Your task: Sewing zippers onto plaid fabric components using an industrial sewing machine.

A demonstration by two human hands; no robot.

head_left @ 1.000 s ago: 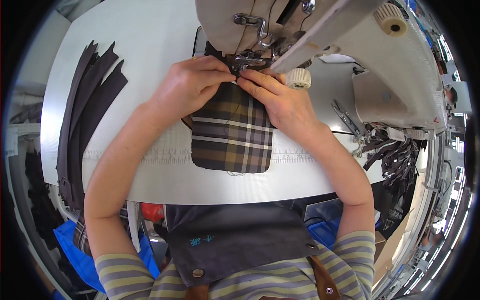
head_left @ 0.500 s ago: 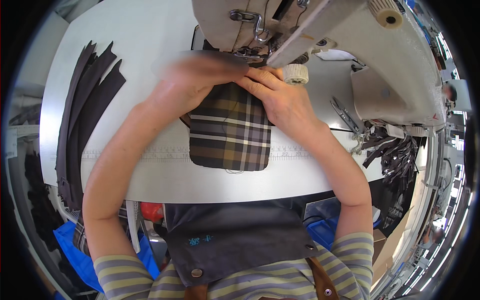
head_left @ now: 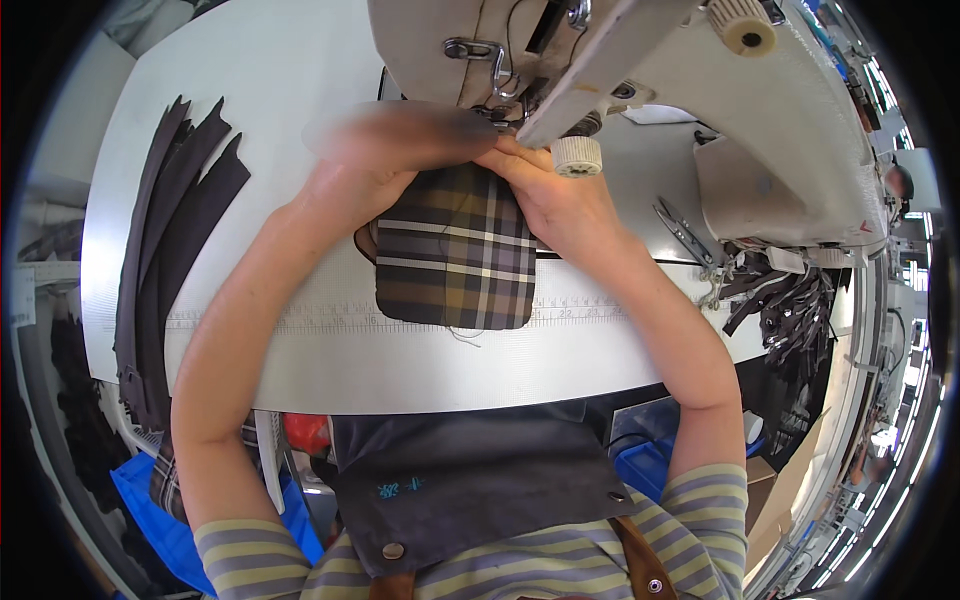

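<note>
A plaid fabric piece (head_left: 455, 265) in brown, grey and white, with rounded near corners, lies flat under the needle area of a sewing machine (head_left: 490, 60). Its far end is covered by my hands and the machine head. At its far left edge is my left hand (head_left: 385, 155), whose fingers are smeared by a blur. My right hand (head_left: 560, 195) holds the far right edge, fingers close together beside the presser foot (head_left: 495, 118), their tips partly hidden. A loose thread (head_left: 465, 338) trails from the near edge.
Dark fabric strips (head_left: 165, 240) lie on the left of the white table (head_left: 330, 370). To the right are metal thread snips (head_left: 685, 232) and a bundle of dark scraps (head_left: 795, 305). A printed ruler (head_left: 600, 312) crosses the tabletop. A blue bin (head_left: 160, 510) stands below left.
The plaid fabric piece has slid a little away from me, toward the machine, with both hands staying on it. The view has shifted slightly.
</note>
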